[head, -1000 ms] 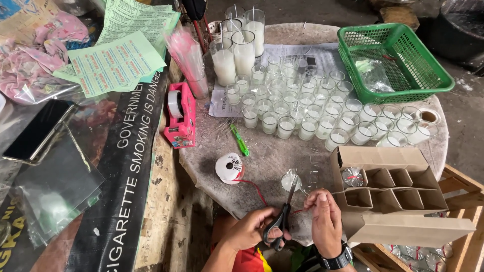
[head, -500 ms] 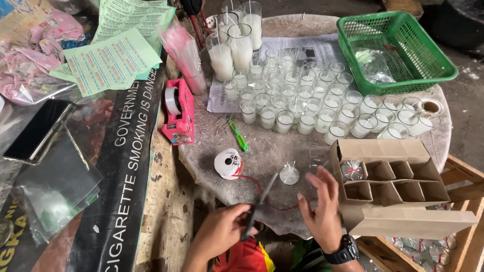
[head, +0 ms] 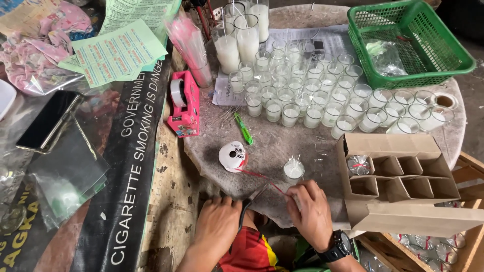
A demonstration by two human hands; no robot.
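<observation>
Through the head camera, your left hand (head: pixel 218 221) is closing around the black handles of the scissors (head: pixel 250 205), with the blades pointing up toward the red ribbon (head: pixel 262 177). Your right hand (head: pixel 311 211) is pinching that ribbon between fingertips, holding it taut as it is running back to the white ribbon spool (head: pixel 233 156) on the round table (head: pixel 272 146).

Compared with half a second ago, both hands are now sitting lower and nearer the table's front edge, and your right hand is no longer reaching up with spread fingers toward the small wrapped candle glass (head: pixel 293 170); that glass is standing just above your right hand, apart from it. The scissors are now lying closer to the ribbon.

The cardboard divider box (head: pixel 398 174) is sitting to your right, one wrapped glass in its upper-left compartment. Rows of filled candle glasses (head: pixel 312 95) are standing beyond, beside the green basket (head: pixel 418 40) and the pink tape dispenser (head: pixel 184 103).
</observation>
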